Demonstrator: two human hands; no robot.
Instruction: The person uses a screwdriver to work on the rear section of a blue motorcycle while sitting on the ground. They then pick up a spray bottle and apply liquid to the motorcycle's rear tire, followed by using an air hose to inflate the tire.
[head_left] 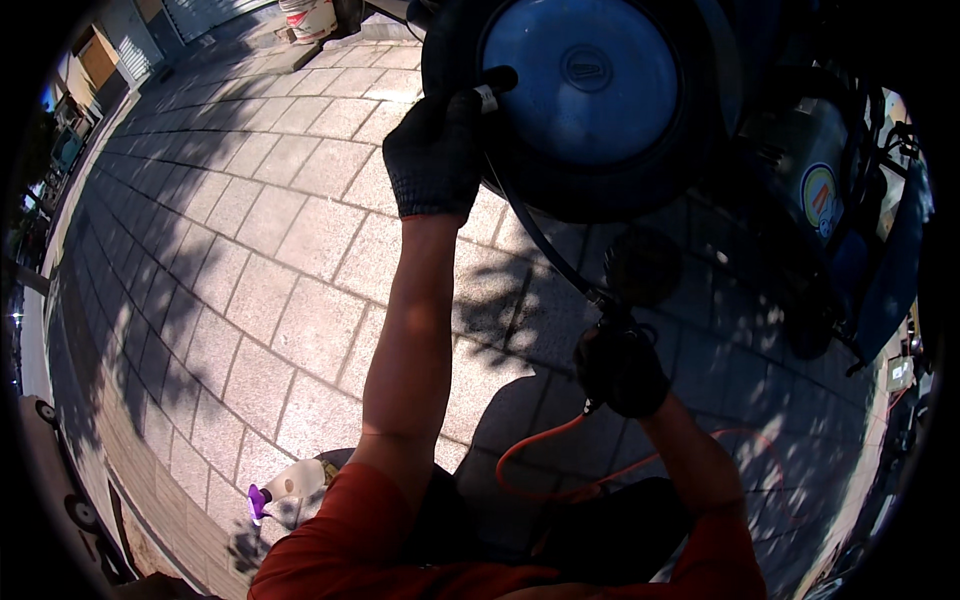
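Note:
A black tyre (450, 50) with a blue wheel disc (630, 90) stands at the top. My left hand (432, 160), in a black glove, is closed at the tyre's left side, beside a dark opening in the disc. Its fingers pinch the pale-tipped end of a black air hose (535, 235). That hose curves down to a dark tyre inflator (612, 310), gripped by my right hand (625, 372), also black-gloved. Below this hand an orange air hose (520, 445) leaves the inflator and loops over the paving. Shadow hides the inflator's details.
Right of the tyre is a shaded machine with a dark cylinder (795, 160) and a blue panel (895, 250). A spray bottle (298, 480) with a purple head lies at lower left. A bucket (308, 18) stands far off; a parked vehicle (65, 490) shows at the left edge.

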